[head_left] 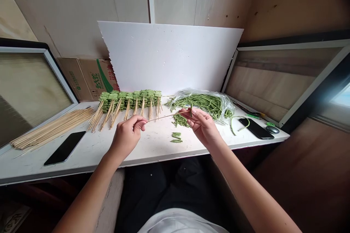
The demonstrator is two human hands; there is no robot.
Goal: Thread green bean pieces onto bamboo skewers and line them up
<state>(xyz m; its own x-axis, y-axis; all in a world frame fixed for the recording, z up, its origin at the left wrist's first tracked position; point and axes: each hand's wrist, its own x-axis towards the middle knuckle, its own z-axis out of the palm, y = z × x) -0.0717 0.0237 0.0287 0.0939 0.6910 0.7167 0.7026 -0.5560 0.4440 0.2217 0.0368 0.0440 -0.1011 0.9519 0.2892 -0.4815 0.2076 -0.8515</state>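
Note:
My left hand (pixel 128 133) pinches one end of a thin bamboo skewer (pixel 164 117), held nearly level above the table. At its other end, my right hand (pixel 201 123) grips a short piece of green bean (pixel 191 110), which stands upright across the skewer's tip. Whether the tip has gone through the bean cannot be made out. Below and between the hands, several cut bean pieces (pixel 176 137) lie on the white table (pixel 153 149). A small heap of cut beans (pixel 180 120) is partly hidden behind my right hand.
Finished bean skewers (pixel 131 98) are stacked at the back left, beside loose bamboo skewers (pixel 54 127). Long beans (pixel 202 102) fill a clear plastic bag (pixel 228 107). A phone (pixel 65 148) lies left; another phone (pixel 257 128) and a mouse (pixel 272 129) lie right. A white board (pixel 169 58) stands behind.

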